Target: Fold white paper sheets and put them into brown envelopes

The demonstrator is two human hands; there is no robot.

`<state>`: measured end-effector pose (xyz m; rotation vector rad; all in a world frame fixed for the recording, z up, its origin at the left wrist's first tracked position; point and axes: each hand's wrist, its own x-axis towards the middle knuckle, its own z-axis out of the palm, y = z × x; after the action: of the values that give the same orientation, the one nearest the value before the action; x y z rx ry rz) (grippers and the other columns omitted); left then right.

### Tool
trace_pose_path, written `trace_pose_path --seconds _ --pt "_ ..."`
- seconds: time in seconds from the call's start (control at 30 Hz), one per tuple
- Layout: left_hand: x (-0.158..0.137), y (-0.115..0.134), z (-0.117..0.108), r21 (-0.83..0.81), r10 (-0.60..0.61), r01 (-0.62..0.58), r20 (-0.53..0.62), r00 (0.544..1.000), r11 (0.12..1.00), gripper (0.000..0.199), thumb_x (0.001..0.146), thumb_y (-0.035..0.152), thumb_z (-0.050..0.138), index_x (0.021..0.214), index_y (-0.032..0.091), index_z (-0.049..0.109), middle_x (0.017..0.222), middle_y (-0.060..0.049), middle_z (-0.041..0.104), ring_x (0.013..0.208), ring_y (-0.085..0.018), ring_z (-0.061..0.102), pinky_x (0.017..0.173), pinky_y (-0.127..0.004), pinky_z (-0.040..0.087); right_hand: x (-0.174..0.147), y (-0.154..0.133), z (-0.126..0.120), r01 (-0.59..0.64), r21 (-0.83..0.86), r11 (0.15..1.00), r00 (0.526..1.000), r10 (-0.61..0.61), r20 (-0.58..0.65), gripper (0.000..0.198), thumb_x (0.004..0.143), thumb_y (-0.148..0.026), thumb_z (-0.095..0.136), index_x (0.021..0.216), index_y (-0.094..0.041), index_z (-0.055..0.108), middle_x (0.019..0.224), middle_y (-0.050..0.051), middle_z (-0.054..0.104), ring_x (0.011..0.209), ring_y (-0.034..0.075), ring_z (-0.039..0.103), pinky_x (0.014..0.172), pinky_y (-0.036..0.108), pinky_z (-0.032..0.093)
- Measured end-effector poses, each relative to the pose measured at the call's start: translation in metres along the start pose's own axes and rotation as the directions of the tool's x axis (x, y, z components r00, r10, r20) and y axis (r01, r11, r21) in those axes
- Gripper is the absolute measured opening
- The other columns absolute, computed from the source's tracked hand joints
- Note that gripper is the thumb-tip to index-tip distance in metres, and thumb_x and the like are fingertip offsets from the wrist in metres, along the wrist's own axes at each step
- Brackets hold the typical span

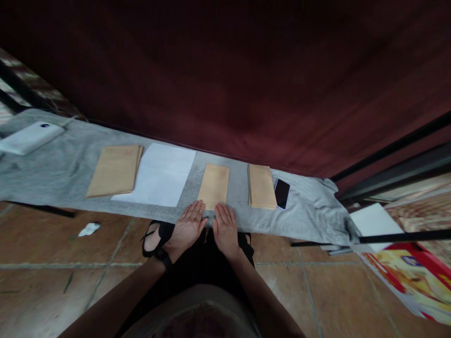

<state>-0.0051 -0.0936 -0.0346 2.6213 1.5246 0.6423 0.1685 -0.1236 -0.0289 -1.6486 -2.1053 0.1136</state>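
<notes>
Head view. Small brown envelope [215, 183] lies flat on the grey cloth [310, 206], mid-table, between the white paper [158, 174] on the left and the small envelope stack [261, 186] on the right. Left hand [189, 224] and right hand [225, 229] rest flat at its near edge, fingers nearly together, thumbs inward, clamped on nothing. Risk, my judgement: loose cloth could ruck under a push, skewing the envelope; a rightward sweep might knock the dark phone [282, 193]. Containers: envelope contents can't be told; large envelope stack [115, 170] likewise.
</notes>
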Motion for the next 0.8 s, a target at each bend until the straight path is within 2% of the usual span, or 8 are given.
trace_pose_path --seconds 0.17,0.43,0.63,0.8 --pt "-0.003 -0.005 0.001 0.015 0.038 -0.039 0.030 0.999 0.999 0.055 0.093 0.015 0.035 0.144 0.005 0.052 0.151 -0.019 0.049 0.144 -0.029 0.041 0.119 -0.048 0.035 0.009 -0.021 0.012 0.064 0.032 0.997 0.998 -0.065 0.022 0.045 0.106 -0.030 0.040 0.147 -0.014 0.049 0.150 0.009 0.053 0.142 0.020 0.045 0.123 0.040 0.029" --pt "-0.001 -0.004 0.004 -0.096 -0.025 0.021 -0.035 0.999 0.995 0.050 0.099 0.028 0.038 0.143 0.010 0.054 0.148 -0.018 0.052 0.143 -0.029 0.044 0.119 -0.050 0.036 0.002 -0.002 0.003 -0.028 -0.049 0.998 0.999 0.029 0.021 0.044 0.104 -0.027 0.046 0.147 -0.017 0.050 0.150 0.009 0.053 0.141 0.021 0.047 0.122 0.043 0.031" --pt "0.007 -0.003 -0.004 -0.084 -0.041 0.038 -0.037 0.998 0.996 0.046 0.099 0.029 0.038 0.135 0.012 0.060 0.143 -0.018 0.058 0.136 -0.031 0.053 0.112 -0.050 0.041 -0.005 0.013 -0.003 -0.050 -0.064 0.997 0.999 0.051 0.014 0.046 0.104 -0.026 0.043 0.149 -0.018 0.047 0.151 0.009 0.052 0.140 0.021 0.048 0.123 0.044 0.029" --pt "0.024 0.002 -0.008 -0.032 -0.173 0.172 -0.056 0.983 0.985 0.036 0.098 0.028 0.041 0.125 0.016 0.061 0.130 -0.016 0.066 0.118 -0.032 0.062 0.099 -0.049 0.048 -0.005 0.011 -0.002 -0.078 -0.067 0.995 0.997 0.078 -0.001 0.045 0.104 -0.026 0.044 0.148 -0.018 0.048 0.151 0.008 0.053 0.139 0.021 0.049 0.123 0.044 0.028"
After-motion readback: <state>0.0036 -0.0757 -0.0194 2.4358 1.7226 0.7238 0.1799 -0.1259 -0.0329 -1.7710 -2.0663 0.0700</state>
